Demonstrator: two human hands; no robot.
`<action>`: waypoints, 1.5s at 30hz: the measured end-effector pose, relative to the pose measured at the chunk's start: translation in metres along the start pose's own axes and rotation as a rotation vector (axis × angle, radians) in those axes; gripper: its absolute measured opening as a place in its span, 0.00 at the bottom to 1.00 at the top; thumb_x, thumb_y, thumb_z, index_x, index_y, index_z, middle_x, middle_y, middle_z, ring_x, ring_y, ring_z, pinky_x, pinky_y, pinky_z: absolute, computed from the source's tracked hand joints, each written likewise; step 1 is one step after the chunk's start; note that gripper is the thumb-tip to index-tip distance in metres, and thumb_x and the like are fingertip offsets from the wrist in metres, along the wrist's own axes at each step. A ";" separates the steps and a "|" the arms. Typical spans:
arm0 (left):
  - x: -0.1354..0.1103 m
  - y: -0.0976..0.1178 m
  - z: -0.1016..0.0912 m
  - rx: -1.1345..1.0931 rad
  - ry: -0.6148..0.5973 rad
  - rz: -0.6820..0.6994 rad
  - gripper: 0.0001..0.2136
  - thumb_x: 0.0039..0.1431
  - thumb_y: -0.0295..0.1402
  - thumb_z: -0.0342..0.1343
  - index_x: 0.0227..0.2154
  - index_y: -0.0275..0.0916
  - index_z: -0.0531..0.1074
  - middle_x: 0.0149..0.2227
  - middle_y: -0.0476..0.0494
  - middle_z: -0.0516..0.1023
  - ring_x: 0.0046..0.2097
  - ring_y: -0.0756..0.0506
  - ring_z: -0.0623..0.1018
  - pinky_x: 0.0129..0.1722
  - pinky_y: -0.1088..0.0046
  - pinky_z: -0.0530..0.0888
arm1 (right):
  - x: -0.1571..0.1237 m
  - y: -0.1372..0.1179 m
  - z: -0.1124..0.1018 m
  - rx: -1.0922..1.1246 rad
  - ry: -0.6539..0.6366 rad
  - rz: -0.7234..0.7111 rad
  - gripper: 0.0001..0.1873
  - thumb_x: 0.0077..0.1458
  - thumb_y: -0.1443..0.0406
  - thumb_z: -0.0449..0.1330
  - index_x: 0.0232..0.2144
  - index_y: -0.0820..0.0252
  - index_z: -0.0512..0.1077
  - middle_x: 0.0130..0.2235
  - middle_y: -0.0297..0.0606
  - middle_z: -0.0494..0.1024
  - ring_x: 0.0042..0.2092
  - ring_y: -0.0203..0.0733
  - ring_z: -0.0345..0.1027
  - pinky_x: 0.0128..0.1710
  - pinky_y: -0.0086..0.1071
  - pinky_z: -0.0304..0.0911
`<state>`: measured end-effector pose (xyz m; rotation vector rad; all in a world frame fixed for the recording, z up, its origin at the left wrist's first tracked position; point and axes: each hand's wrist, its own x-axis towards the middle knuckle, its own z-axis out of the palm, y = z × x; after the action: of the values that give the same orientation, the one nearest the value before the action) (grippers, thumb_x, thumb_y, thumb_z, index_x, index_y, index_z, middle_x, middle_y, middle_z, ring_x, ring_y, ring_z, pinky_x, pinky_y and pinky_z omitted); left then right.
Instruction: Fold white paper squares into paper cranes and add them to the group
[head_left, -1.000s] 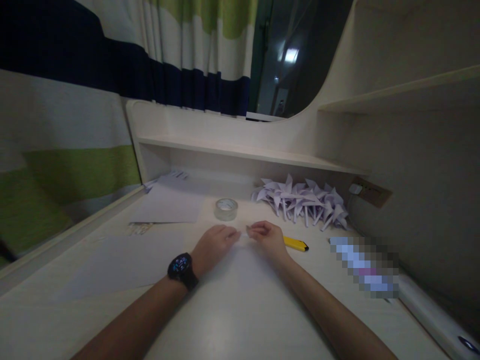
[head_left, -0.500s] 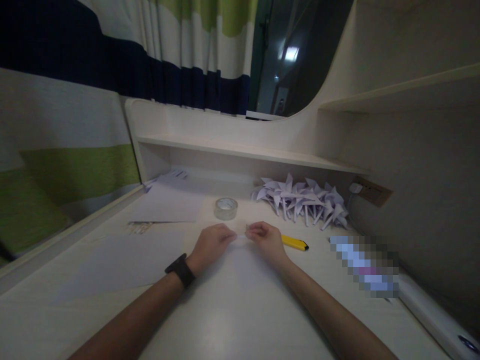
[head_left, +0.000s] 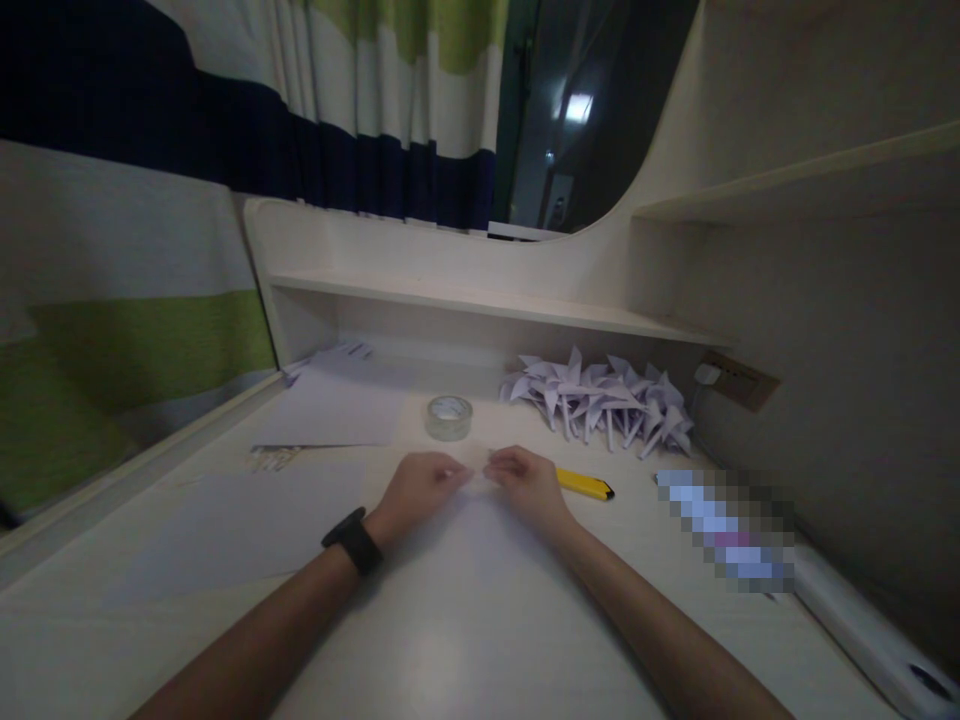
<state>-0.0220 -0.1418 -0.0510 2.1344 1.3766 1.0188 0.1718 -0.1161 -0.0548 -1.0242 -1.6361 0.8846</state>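
Note:
My left hand, with a black watch on its wrist, pinches thumb and fingers at the upper edge of a white sheet of paper. Opposite it, a small gap away, my right hand pinches the same edge. The paper is pale against the desk, so its outline is faint and its fold cannot be made out. Just beyond the hands stands a roll of clear tape. A yellow utility knife lies beside my right hand, its near end hidden behind that hand.
White paper pinwheels are heaped at the back right. A stack of paper lies at the back left, small sticks at its front edge, with another sheet nearer. A blurred-out object lies at the right. A shelf spans the back.
Both hands stay at the paper's upper edge with only slight finger movement. The whole view has shifted a little; the desk objects keep their places.

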 end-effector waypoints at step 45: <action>-0.005 0.013 0.017 -0.967 0.097 -0.207 0.14 0.53 0.41 0.63 0.36 0.35 0.75 0.34 0.43 0.76 0.33 0.49 0.73 0.31 0.76 0.67 | -0.024 -0.043 0.033 0.845 0.171 0.341 0.11 0.35 0.62 0.72 0.24 0.57 0.77 0.33 0.35 0.79 0.37 0.38 0.70 0.41 0.33 0.64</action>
<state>-0.0024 -0.1515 -0.0551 1.2151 0.8288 1.3401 0.1350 -0.1566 -0.0332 -0.7377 -0.7964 1.4929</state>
